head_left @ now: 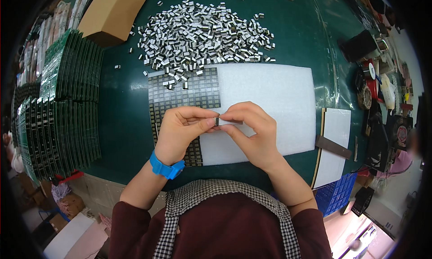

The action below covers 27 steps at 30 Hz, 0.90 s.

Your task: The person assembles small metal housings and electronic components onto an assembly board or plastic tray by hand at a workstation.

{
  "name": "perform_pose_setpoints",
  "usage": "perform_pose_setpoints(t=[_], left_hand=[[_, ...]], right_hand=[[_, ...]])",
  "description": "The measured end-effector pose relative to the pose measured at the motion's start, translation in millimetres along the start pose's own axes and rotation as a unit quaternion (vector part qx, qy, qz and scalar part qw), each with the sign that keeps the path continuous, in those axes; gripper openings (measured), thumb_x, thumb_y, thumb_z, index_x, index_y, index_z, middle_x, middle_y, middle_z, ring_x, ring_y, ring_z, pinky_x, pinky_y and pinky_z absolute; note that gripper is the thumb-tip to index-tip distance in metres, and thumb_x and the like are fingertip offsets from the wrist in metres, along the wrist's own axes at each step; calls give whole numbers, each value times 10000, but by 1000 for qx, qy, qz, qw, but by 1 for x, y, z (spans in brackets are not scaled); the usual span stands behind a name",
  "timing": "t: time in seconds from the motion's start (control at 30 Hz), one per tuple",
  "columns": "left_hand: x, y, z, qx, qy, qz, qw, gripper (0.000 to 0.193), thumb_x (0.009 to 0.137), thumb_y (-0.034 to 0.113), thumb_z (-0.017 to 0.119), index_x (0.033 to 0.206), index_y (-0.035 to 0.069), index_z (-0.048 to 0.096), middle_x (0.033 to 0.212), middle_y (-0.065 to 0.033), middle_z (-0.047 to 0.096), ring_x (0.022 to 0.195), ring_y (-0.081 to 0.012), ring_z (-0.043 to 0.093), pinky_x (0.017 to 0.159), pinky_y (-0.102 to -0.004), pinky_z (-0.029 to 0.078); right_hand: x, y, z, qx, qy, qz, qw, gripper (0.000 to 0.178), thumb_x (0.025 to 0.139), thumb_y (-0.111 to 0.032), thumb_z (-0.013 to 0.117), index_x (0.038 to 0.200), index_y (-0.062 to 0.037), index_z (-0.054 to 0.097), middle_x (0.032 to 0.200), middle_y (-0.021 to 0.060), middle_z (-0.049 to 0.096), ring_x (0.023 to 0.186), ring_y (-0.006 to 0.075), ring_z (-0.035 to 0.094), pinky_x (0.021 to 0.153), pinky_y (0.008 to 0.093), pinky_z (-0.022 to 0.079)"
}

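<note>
My left hand [182,126], with a blue wristband [166,167], is closed in a pinch over the middle of the work area. Fingertip to fingertip with it, my right hand [254,128] pinches too. Between them sits a small electronic component [217,121] with a dark, pinned edge; the fingers hide much of it. Below the hands lies a white foam sheet [274,97]. Its left part is covered by dark circuit board panels [184,97] with a grid pattern, and several loose components rest on their upper edge. Beyond spreads a large heap of small white-and-black components [202,34].
Stacked green circuit boards [72,70] stand at the left. A cardboard box [112,16] is at the far left. Right of the foam, a dark bar [333,146] lies across a white board [333,164]. A blue crate [335,196] sits below the table's right edge.
</note>
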State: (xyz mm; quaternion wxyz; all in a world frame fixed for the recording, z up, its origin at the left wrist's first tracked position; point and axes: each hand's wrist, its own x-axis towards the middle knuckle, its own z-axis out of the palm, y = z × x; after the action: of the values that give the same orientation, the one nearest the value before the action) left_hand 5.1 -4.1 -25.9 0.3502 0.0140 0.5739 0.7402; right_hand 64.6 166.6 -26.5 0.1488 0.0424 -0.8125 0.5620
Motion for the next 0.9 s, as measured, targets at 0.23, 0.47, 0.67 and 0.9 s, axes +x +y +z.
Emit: perform_pose_setpoints(t=[0.23,0.47,0.67,0.9], left_hand=[[-4,10,8,95,12,5,995,177,833,-1,612,998,-63,632,925,-129,659,861,-165,639,785,-261,525],[-2,2,0,27,1,9,1000,162,834,-9,607,985,-58,638,934,-135,656,845,-166,639,777,-269,531],[-2,1,1,8,0,23,1000,145,834,-8,609,966,-57,642,917,-130,657,837,-167,637,769,-276,536],[-2,1,2,11,5,17,1000,140,832,-8,612,960,-56,642,915,-125,656,833,-158,636,765,-273,536]], right_hand=[[-4,4,6,-120,13,-62,991,220,669,2,694,868,-59,620,856,65,600,751,231,602,613,306,495],[-3,4,6,-100,17,-77,992,230,666,3,691,872,-62,615,857,61,598,743,225,599,599,307,490],[-3,4,7,-126,24,-119,985,234,657,6,691,868,-53,612,849,63,603,730,222,600,589,304,490],[-3,5,9,-147,39,-147,977,221,657,6,690,856,-47,612,831,60,602,715,217,601,572,296,490]])
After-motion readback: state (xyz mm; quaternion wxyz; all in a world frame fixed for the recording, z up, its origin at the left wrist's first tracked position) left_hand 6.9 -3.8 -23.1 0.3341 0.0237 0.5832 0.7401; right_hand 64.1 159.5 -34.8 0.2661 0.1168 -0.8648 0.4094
